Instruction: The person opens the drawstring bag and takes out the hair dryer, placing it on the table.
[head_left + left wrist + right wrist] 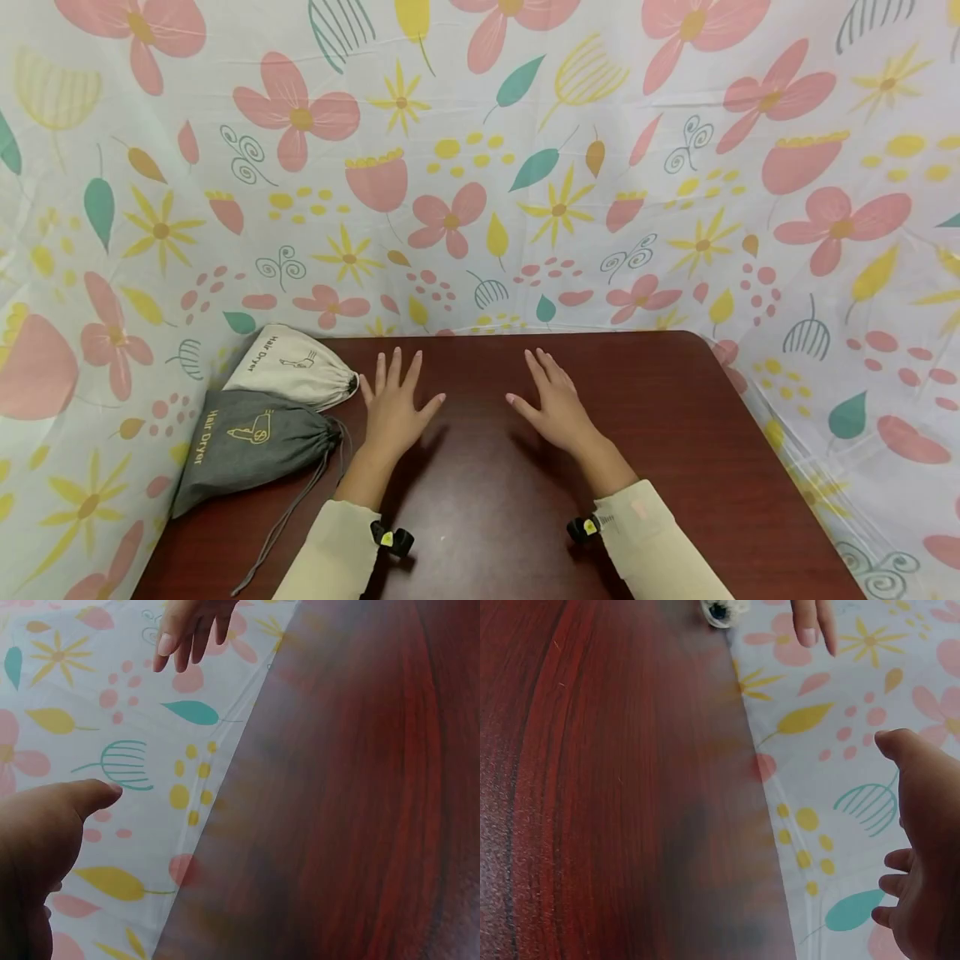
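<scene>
My left hand (392, 415) is held over the table with its fingers spread and nothing in them. Just left of it lie two drawstring bags printed "Hair Dryer": a white one (292, 371) at the back and a dark grey one (255, 442) in front. The fingers of this hand come close to the white bag's gathered neck. Across from it, my right hand (562, 412) is also empty, its fingers straight and the thumb pointing inward. In the left wrist view the right hand (196, 630) shows at the top.
A dark red-brown wooden table (480, 517) lies under both hands. A white curtain (480, 275) with flower prints stands along its back and sides. The grey bag's long cord (281, 529) trails toward the table's front.
</scene>
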